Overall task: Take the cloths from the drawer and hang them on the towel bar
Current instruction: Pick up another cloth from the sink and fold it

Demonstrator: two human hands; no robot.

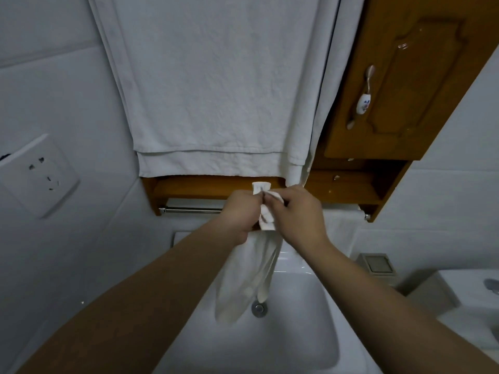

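Both hands are drawn together, the left hand (239, 214) and right hand (298, 214) each pinching the top edge of a white cloth (243, 282), which hangs straight down below them over the sink (297, 333). Just behind the hands runs the towel bar (191, 210), its long axis left to right, bare on the left hand's side. Beyond the right hand another cloth (340, 228) seems to be draped on it. Large towels (216, 90) hang above the hands, their hems close over the bar, and may crowd the lift-over.
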